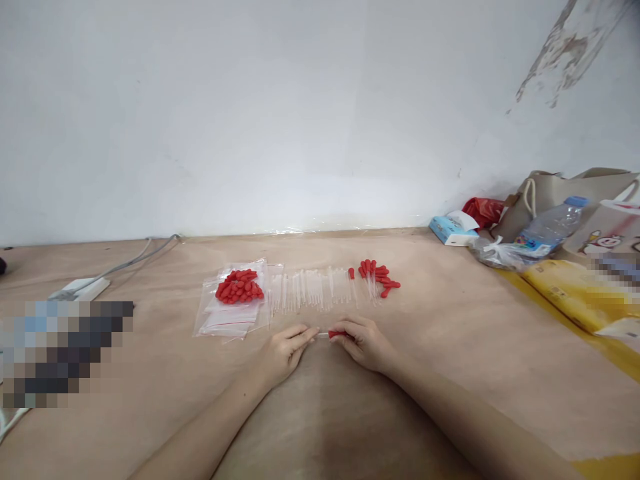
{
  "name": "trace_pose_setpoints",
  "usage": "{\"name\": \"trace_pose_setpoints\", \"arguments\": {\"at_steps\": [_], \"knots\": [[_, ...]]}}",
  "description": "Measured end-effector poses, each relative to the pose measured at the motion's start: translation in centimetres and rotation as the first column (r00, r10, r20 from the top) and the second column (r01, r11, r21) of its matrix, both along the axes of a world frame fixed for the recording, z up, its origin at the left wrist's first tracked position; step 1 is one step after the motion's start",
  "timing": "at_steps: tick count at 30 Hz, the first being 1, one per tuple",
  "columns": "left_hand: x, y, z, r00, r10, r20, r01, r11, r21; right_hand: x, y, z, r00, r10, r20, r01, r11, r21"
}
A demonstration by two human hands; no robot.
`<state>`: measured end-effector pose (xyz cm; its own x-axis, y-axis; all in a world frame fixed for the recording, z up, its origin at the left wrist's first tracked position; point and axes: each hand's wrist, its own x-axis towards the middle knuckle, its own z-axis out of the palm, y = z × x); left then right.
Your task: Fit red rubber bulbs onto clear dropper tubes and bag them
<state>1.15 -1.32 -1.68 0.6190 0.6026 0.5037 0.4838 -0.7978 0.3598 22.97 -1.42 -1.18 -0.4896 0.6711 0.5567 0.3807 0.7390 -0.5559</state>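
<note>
My left hand pinches a thin clear dropper tube near the table's front. At the tube's right end sits a red rubber bulb, gripped between the fingers of my right hand. Beyond my hands lies a row of loose clear tubes. A heap of red bulbs rests on clear zip bags to the left. On the right, several droppers with red bulbs lie in a loose pile, their tubes pointing toward me.
A power strip with a grey cable lies at the left, near a blurred-out patch. Along the right stand a blue tissue box, a plastic bottle, paper bags and a yellow package. A white wall closes off the back.
</note>
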Motion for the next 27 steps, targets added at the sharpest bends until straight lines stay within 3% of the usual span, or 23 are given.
{"name": "trace_pose_setpoints", "arguments": {"at_steps": [13, 27], "knots": [[0.56, -0.4, -0.19, 0.999, 0.026, -0.048, -0.024, 0.999, 0.038, 0.04, 0.0, -0.61, 0.992, -0.005, 0.126, -0.004, 0.997, 0.076], [0.79, -0.3, -0.4, 1.0, -0.002, -0.026, 0.002, 1.0, 0.004, -0.3, -0.03, -0.46, 0.998, 0.011, 0.069, -0.011, 1.0, -0.001]]}}
